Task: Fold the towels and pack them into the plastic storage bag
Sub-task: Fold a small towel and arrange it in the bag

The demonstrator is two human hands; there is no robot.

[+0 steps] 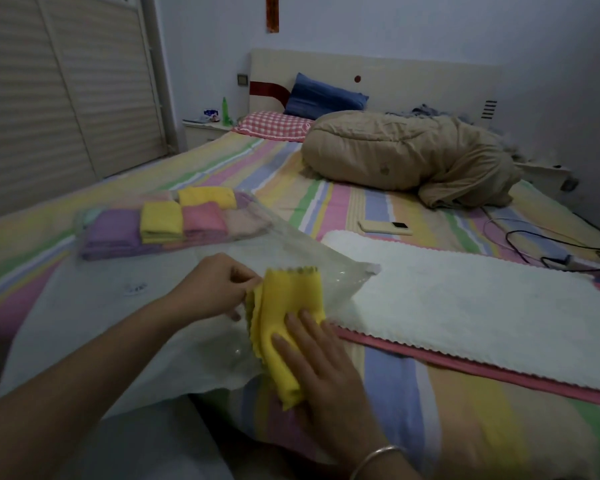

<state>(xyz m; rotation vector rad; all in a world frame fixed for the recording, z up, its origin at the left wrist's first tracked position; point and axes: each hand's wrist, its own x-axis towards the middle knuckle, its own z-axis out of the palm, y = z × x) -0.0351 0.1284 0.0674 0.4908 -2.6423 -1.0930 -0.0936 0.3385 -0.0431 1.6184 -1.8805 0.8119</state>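
Low in the centre of the frame, the right hand (321, 362) presses flat-fingered on the half-folded yellow towel (286, 327); the left hand (219, 285) pinches its left edge. The loose layers may slip askew on the slick plastic storage bag (174, 244) beneath.

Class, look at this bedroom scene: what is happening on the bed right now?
A person is folding a small yellow towel on a striped bed. The left hand pinches the towel's left edge while the right hand presses flat on it. Further back, a clear plastic storage bag already holds folded towels in purple, yellow and pink. A larger white towel lies spread out to the right, not yet folded.
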